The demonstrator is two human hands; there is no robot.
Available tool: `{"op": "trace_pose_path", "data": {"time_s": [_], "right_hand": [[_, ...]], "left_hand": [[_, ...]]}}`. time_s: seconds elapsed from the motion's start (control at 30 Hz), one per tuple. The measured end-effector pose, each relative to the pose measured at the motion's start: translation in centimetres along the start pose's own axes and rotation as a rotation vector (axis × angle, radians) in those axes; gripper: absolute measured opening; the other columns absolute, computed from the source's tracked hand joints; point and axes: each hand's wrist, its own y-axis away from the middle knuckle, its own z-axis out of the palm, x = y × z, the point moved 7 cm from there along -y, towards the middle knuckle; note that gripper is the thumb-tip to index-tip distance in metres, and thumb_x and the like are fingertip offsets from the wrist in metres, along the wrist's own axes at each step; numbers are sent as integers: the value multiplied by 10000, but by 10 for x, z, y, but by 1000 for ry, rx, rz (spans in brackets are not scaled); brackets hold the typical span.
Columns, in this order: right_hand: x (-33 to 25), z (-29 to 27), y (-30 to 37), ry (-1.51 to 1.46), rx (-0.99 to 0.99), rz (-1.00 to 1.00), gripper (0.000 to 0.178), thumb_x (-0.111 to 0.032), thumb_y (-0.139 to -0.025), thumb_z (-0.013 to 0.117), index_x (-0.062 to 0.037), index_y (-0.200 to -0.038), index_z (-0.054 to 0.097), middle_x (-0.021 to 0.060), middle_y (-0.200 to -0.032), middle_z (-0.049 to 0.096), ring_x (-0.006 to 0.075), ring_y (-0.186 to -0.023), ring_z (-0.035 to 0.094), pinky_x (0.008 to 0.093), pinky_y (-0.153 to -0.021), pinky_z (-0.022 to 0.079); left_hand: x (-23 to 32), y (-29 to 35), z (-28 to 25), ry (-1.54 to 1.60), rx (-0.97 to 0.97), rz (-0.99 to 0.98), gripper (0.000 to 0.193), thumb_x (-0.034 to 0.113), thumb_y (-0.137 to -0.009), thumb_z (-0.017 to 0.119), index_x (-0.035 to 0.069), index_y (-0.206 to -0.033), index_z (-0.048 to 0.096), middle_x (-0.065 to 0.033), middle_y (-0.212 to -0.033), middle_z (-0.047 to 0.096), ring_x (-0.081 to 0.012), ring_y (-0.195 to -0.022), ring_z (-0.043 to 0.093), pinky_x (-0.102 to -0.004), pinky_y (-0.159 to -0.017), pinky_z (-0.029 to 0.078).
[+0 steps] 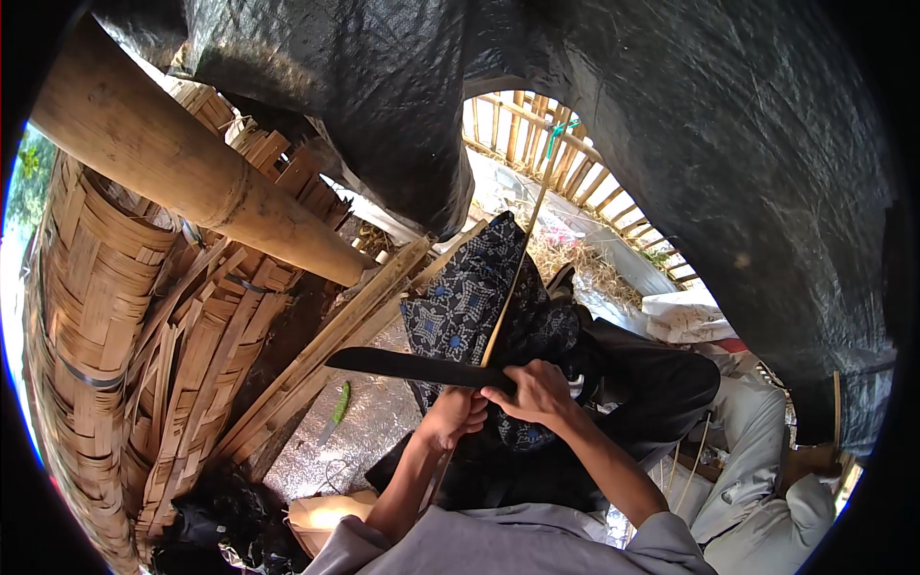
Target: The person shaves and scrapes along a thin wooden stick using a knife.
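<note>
In my right hand point(541, 391) is a long machete point(402, 366) with a dark blade that points to the left. My right fingers are closed round its grip end. Just left of it, my left hand point(455, 417) is closed, close under the blade, on a thin bamboo strip point(522, 259). From far ahead the strip slants down to the blade, which crosses it, and a further piece shows below my left hand. Under the strip, a dark blue and white patterned cloth point(460, 297) covers my lap.
A thick bamboo pole point(206, 177) slants across the upper left. Rolled woven bamboo mats point(105, 287) and wooden planks point(326, 335) stand at the left. A small green object point(341, 402) lies on the floor. Black tarpaulin point(747, 144) hangs overhead; grey clothing point(743, 460) is at the right.
</note>
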Motion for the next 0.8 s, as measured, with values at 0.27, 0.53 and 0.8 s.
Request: {"op": "trace_pose_path", "data": {"time_s": [0.27, 0.53, 0.8], "right_hand": [[6, 13, -6, 97, 174, -30, 659, -686, -716, 542, -48, -560, 602, 172, -484, 550, 347, -485, 595, 415, -435, 482], [25, 27, -9, 25, 210, 192, 655, -647, -760, 519, -16, -642, 648, 205, -554, 585, 386, -573, 616, 447, -520, 509], [53, -2, -30, -151, -19, 451, 631, -554, -881, 364, -11, -768, 667, 250, -716, 618, 424, -754, 615, 468, -681, 506]], "left_hand": [[-7, -12, -6, 113, -24, 9, 314, 269, -964, 356, 163, -670, 389, 92, -516, 238, -43, -400, 198, -222, -371, 151], [-8, -5, -7, -50, 108, 130, 358, 354, -957, 410, 144, -668, 381, 75, -514, 294, -43, -371, 251, -218, -338, 179], [-38, 26, -15, 39, 21, 25, 420, 402, -956, 401, 159, -625, 318, 77, -498, 215, -54, -366, 196, -233, -343, 162]]}}
